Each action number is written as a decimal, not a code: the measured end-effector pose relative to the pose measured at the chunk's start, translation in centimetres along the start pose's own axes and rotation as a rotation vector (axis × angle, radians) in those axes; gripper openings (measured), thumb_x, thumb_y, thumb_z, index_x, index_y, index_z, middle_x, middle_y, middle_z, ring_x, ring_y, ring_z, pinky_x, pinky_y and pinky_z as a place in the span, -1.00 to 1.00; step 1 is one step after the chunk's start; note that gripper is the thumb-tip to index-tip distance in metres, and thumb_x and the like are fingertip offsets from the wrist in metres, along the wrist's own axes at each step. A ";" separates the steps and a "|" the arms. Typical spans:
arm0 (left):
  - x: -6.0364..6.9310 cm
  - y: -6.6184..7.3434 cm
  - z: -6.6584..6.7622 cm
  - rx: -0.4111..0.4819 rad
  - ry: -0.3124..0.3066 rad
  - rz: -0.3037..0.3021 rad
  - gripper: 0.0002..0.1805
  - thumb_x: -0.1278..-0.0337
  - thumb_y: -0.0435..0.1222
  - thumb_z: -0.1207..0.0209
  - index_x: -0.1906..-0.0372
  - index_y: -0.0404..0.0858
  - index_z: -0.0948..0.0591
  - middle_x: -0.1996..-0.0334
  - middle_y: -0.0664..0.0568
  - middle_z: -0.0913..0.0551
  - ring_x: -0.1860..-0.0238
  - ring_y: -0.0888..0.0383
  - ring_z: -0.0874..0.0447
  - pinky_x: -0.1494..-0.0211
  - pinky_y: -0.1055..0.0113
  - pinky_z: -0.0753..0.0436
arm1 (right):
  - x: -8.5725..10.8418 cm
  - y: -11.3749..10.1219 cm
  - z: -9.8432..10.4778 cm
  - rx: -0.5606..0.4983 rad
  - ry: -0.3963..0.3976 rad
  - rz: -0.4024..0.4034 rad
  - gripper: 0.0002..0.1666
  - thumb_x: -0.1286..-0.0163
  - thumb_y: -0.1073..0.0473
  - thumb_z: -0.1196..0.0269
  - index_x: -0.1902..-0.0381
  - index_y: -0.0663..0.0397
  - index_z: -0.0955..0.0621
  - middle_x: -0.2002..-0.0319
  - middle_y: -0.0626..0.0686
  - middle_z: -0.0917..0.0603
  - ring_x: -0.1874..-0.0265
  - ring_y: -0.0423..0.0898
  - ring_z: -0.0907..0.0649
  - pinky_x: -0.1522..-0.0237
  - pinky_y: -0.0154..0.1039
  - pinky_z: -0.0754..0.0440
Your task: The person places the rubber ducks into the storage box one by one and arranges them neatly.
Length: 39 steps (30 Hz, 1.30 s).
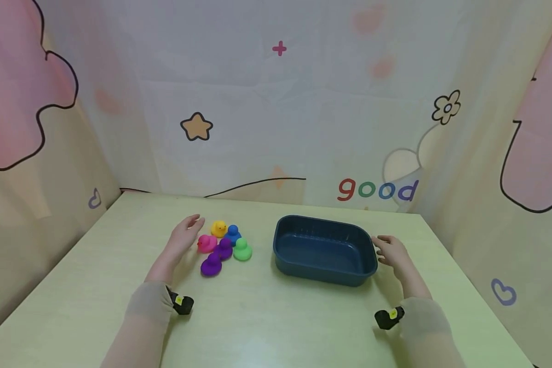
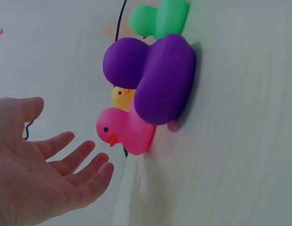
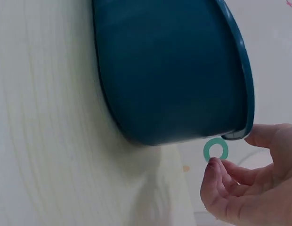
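Note:
Several rubber ducks sit bunched on the table: a yellow duck (image 1: 219, 229), a blue duck (image 1: 233, 235), a pink duck (image 1: 207, 244), a green duck (image 1: 242, 250), and two purple ducks (image 1: 211, 266). Just left of the bunch, my left hand (image 1: 186, 236) holds nothing, its fingers loosely bent; the left wrist view puts them beside the pink duck (image 2: 123, 131) but apart from it. My right hand (image 1: 392, 252) is at the right end of a dark blue basin (image 1: 322, 273). In the right wrist view its thumb (image 3: 266, 135) lies by the basin's rim, with the other fingers loosely bent, not gripping; contact is unclear.
The pale wooden table (image 1: 257, 317) runs back to a printed curtain (image 1: 257, 143), which also hangs along both sides. The basin stands right of the ducks, with bare tabletop between them. A small black camera is strapped to each wrist.

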<state>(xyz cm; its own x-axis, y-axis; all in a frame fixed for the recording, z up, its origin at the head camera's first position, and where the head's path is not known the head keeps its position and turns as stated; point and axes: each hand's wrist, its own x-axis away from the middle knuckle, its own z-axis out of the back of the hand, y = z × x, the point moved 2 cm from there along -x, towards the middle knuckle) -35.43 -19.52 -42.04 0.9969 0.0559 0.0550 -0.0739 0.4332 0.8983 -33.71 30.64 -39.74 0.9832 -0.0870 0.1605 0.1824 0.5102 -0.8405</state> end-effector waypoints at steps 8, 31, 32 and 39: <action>0.0 -1.1 0.5 0.139 -0.060 0.054 -0.27 -0.51 0.04 0.20 -0.52 -0.35 -0.06 -0.47 -0.32 -0.15 -0.44 -0.24 -0.17 -0.42 -0.11 -0.31 | -0.8 1.3 -0.3 -0.155 -0.134 -0.015 -0.18 -0.54 0.00 -0.01 -0.46 0.50 -0.05 -0.38 0.44 -0.25 0.03 -0.07 -0.62 0.14 -0.43 -0.61; -0.6 -3.1 1.3 0.282 -0.164 0.089 -0.26 -0.55 0.00 0.26 -0.52 -0.42 0.05 -0.46 -0.39 -0.14 -0.46 -0.26 -0.17 -0.48 -0.03 -0.26 | -1.5 1.3 -1.5 -0.370 -0.176 0.005 -0.19 -0.38 0.28 -0.18 -0.46 0.44 -0.10 0.32 -0.31 -0.59 0.44 -0.35 -0.52 0.25 -0.46 -0.57; -0.6 -3.2 1.3 0.278 -0.172 0.078 -0.26 -0.55 0.00 0.25 -0.52 -0.43 0.05 -0.46 -0.39 -0.14 -0.45 -0.26 -0.17 -0.47 -0.03 -0.27 | -1.4 1.2 -1.6 -0.367 -0.179 0.007 -0.19 -0.39 0.28 -0.17 -0.46 0.44 -0.10 0.33 -0.31 -0.59 0.46 -0.35 -0.51 0.26 -0.46 -0.56; -0.5 -3.7 1.2 0.216 -0.234 0.001 -0.32 -0.53 -0.10 0.13 -0.52 -0.39 -0.02 -0.45 -0.39 -0.17 -0.43 -0.27 -0.22 -0.49 -0.09 -0.21 | -0.8 1.1 -2.3 -0.372 -0.181 0.015 -0.21 -0.38 0.29 -0.17 -0.44 0.44 -0.12 0.29 -0.27 -0.57 0.42 -0.35 -0.52 0.24 -0.46 -0.57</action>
<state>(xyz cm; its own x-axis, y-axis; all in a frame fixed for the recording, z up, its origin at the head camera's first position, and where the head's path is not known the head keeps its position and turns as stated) -35.65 -22.26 -44.83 0.9777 -0.1632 0.1321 -0.0924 0.2307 0.9686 -34.32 29.29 -42.01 0.9744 0.0872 0.2071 0.1911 0.1629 -0.9679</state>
